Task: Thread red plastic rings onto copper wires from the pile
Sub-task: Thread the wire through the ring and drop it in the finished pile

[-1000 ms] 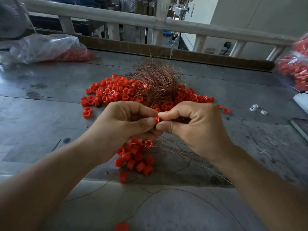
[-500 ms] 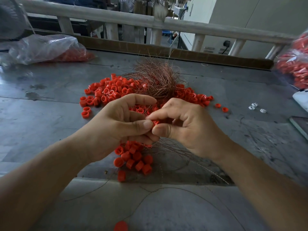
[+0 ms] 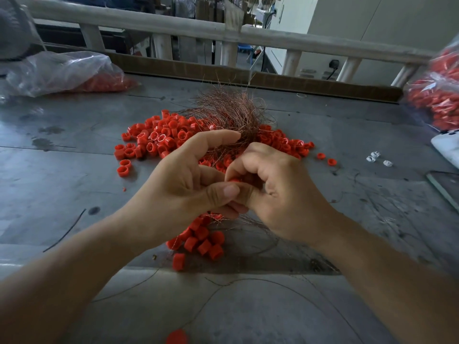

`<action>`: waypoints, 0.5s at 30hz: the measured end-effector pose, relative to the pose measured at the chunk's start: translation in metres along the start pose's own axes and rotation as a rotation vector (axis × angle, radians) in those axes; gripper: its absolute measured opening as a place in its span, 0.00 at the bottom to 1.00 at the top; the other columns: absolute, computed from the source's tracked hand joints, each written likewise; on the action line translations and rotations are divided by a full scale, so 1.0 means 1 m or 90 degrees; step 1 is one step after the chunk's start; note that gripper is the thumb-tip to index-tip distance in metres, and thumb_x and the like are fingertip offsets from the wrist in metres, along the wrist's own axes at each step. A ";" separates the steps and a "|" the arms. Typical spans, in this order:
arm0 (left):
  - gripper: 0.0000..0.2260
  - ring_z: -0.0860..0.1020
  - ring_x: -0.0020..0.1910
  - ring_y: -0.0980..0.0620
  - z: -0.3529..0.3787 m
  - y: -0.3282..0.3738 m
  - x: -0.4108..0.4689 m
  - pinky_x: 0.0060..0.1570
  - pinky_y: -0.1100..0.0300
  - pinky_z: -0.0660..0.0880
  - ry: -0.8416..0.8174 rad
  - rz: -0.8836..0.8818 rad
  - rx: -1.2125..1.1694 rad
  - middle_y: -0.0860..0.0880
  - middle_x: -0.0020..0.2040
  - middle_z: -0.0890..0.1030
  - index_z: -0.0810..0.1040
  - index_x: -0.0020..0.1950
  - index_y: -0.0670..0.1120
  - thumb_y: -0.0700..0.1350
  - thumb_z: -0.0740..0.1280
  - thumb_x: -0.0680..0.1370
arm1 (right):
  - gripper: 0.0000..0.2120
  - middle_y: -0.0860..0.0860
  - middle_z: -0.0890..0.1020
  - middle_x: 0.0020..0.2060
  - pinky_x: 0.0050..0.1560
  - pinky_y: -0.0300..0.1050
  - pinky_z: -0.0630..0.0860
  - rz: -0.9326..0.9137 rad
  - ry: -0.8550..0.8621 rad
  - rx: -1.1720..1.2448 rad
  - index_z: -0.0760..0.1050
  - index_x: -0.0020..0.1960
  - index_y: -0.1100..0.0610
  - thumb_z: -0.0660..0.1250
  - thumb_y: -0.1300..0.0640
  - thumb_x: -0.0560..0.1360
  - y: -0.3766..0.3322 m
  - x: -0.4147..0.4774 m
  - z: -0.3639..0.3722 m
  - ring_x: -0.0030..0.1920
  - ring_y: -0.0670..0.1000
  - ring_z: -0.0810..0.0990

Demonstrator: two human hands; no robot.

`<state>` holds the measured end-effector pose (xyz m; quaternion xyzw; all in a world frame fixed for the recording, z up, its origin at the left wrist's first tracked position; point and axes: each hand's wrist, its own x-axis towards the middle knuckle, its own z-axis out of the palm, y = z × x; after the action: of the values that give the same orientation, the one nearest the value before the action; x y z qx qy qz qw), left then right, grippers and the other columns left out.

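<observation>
Pinching red ring (image 3: 234, 180) in curled right hand (image 3: 280, 192); left hand (image 3: 188, 184) at 9 o'clock, thumb touching, grip contents unclear; copper wire bundle (image 3: 231, 115) at 12 o'clock.

We find no writing, number, brand or sign that we can read anywhere in view. The red rings (image 3: 159, 140) at twelve o'clock and the two clear plastic bags, one at ten o'clock (image 3: 62, 70) and one at two o'clock (image 3: 437, 95), show no legible print. The small white pieces (image 3: 376, 158) at three o'clock are too small for us to make out any mark.
</observation>
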<state>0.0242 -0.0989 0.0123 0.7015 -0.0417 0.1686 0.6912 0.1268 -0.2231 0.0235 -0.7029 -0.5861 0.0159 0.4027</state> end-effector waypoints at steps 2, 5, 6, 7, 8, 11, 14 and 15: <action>0.26 0.83 0.36 0.47 -0.001 0.000 -0.001 0.36 0.61 0.79 -0.003 -0.011 -0.017 0.41 0.36 0.82 0.68 0.63 0.49 0.44 0.69 0.66 | 0.03 0.42 0.71 0.36 0.37 0.32 0.70 -0.003 -0.001 -0.005 0.77 0.41 0.57 0.67 0.57 0.70 0.000 0.000 0.000 0.36 0.40 0.72; 0.28 0.83 0.37 0.46 -0.005 0.001 0.000 0.37 0.60 0.79 -0.017 -0.031 -0.068 0.42 0.37 0.82 0.70 0.63 0.49 0.45 0.74 0.65 | 0.04 0.43 0.73 0.36 0.38 0.31 0.70 -0.005 0.023 0.029 0.76 0.41 0.55 0.68 0.55 0.69 -0.001 -0.001 0.001 0.36 0.41 0.72; 0.28 0.83 0.36 0.47 -0.005 0.002 0.001 0.36 0.60 0.79 -0.016 -0.036 -0.073 0.43 0.37 0.83 0.71 0.62 0.49 0.45 0.75 0.64 | 0.05 0.44 0.73 0.36 0.38 0.31 0.70 -0.008 0.036 0.040 0.77 0.41 0.55 0.69 0.54 0.69 -0.001 -0.001 0.001 0.36 0.41 0.73; 0.28 0.83 0.36 0.47 -0.006 0.002 0.001 0.35 0.60 0.78 -0.012 -0.040 -0.075 0.44 0.36 0.83 0.72 0.61 0.50 0.47 0.76 0.63 | 0.06 0.45 0.74 0.36 0.38 0.31 0.70 -0.016 0.047 0.046 0.77 0.41 0.56 0.70 0.54 0.68 -0.001 -0.001 0.003 0.37 0.42 0.73; 0.27 0.82 0.35 0.47 -0.006 0.003 0.002 0.34 0.60 0.78 -0.003 -0.042 -0.077 0.44 0.36 0.83 0.75 0.59 0.50 0.49 0.76 0.62 | 0.07 0.47 0.75 0.36 0.39 0.31 0.71 -0.026 0.055 0.049 0.78 0.41 0.57 0.71 0.54 0.67 -0.001 -0.002 0.004 0.37 0.42 0.74; 0.23 0.82 0.35 0.47 -0.009 0.005 0.003 0.32 0.61 0.78 0.038 -0.032 -0.097 0.43 0.36 0.83 0.80 0.54 0.51 0.52 0.77 0.60 | 0.15 0.47 0.76 0.40 0.44 0.31 0.72 -0.046 0.054 0.065 0.77 0.48 0.55 0.74 0.51 0.64 0.000 -0.002 0.004 0.42 0.41 0.75; 0.24 0.82 0.33 0.48 -0.014 0.008 0.004 0.32 0.62 0.78 0.058 -0.007 -0.141 0.43 0.36 0.83 0.78 0.56 0.46 0.49 0.76 0.62 | 0.21 0.43 0.78 0.44 0.49 0.32 0.73 0.003 0.034 0.091 0.73 0.53 0.50 0.67 0.40 0.65 0.001 -0.001 0.003 0.47 0.40 0.77; 0.24 0.82 0.33 0.49 -0.016 0.009 0.004 0.32 0.61 0.78 0.057 0.003 -0.154 0.43 0.37 0.83 0.76 0.57 0.45 0.48 0.75 0.62 | 0.21 0.43 0.78 0.44 0.49 0.32 0.73 0.015 0.034 0.095 0.74 0.53 0.51 0.64 0.39 0.65 0.002 0.000 0.002 0.47 0.40 0.77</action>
<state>0.0224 -0.0834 0.0223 0.6046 -0.0323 0.1951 0.7716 0.1275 -0.2215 0.0207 -0.6781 -0.5640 0.0459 0.4691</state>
